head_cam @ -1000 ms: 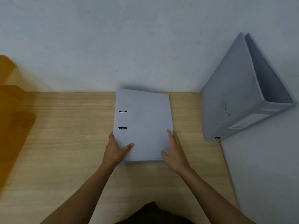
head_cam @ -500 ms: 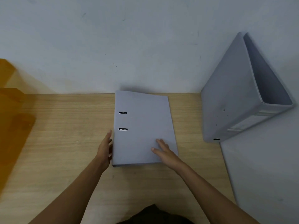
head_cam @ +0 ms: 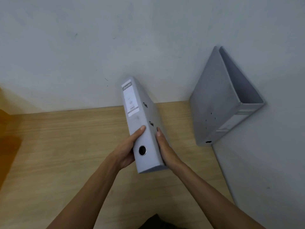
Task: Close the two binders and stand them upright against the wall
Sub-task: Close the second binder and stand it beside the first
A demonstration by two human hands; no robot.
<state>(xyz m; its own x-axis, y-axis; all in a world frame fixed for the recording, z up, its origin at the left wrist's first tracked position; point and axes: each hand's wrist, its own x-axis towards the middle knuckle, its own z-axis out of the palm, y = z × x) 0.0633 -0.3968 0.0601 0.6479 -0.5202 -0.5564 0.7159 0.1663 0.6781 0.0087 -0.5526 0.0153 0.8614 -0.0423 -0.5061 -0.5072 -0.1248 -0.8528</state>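
A closed grey binder (head_cam: 142, 129) is lifted off the wooden desk (head_cam: 66, 146), spine facing up toward me, with a white label and a round finger hole on the spine. My left hand (head_cam: 127, 151) grips its left cover, thumb resting on the spine. My right hand (head_cam: 165, 151) presses flat against its right cover. A second grey binder (head_cam: 216, 103) stands at the right, tilted, leaning against the right wall, its covers slightly apart at the top.
A pale back wall (head_cam: 115, 47) runs along the desk's far edge. A grey side wall (head_cam: 264, 162) bounds the desk on the right. Something orange-brown (head_cam: 8, 138) sits blurred at the left edge.
The binder lay flat on the desk under my hands; now both hands have turned it onto its edge and raised it, spine upward.
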